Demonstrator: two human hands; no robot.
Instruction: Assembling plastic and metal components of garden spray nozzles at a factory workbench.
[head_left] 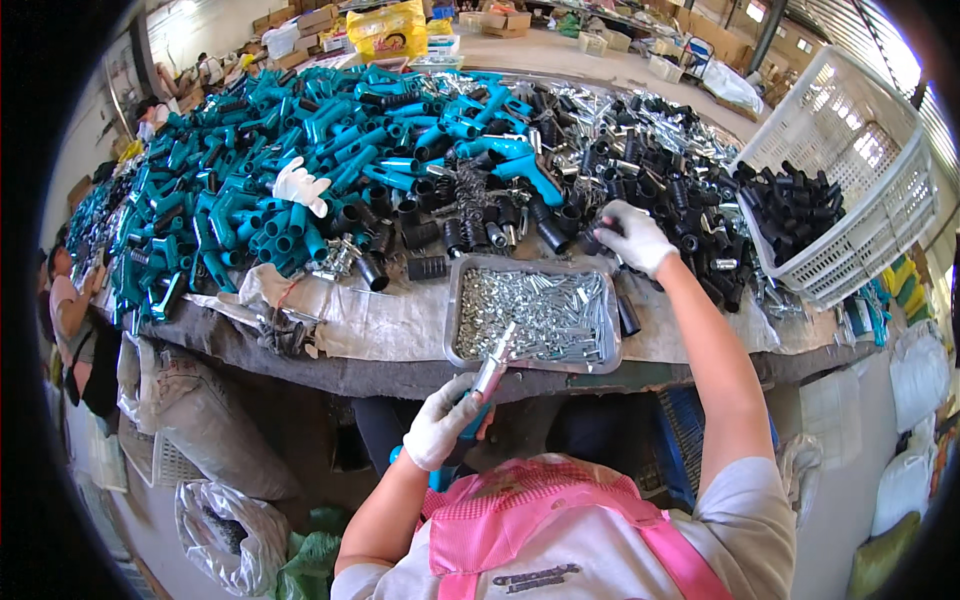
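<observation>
My left hand (440, 423), in a white glove, is closed around a teal-handled tool with a silver metal shaft (490, 372). The shaft points up and away, its tip over the near edge of a grey tray (455, 335) of small screws and metal pins (540, 310). My right hand (635, 237), also gloved in white, is in the pile of black ribbed sleeves (690, 200) behind the tray's right side. Its fingers are bent together, and what they grip is partly hidden among the dark parts. A single black sleeve (627, 316) lies against the tray's right edge.
Teal pistol-shaped housings (330, 130) are heaped across the table's left, with a loose white glove (300, 187) on them. A tilted white plastic basket (850, 250) holds black sleeves at the right. Sacks (215, 420) stand below the table. Another person (75, 310) is at the far left.
</observation>
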